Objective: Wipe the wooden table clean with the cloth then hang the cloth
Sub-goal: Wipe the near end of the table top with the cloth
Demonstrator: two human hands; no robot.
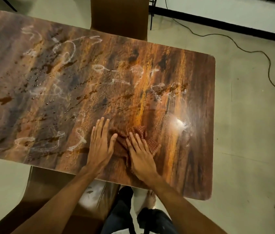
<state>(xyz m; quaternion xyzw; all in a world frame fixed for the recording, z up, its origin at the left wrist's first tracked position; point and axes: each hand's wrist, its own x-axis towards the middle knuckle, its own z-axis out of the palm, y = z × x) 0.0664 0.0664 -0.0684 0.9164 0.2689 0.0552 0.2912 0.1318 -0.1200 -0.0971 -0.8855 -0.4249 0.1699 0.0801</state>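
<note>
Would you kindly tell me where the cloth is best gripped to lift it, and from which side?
Take the cloth by its bunched far ridge, coming from above. It lies crumpled on the wooden table, right hand flat on it, left hand at its edge; the raised folds beyond the fingertips probably give the easiest grip.

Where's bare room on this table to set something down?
Best patch: near right corner of table, between the cloth and the rounded right edge. Crowded: left hand and right hand with the cloth at the near edge; white scribbles and brown splashes cover the middle and left.
</note>
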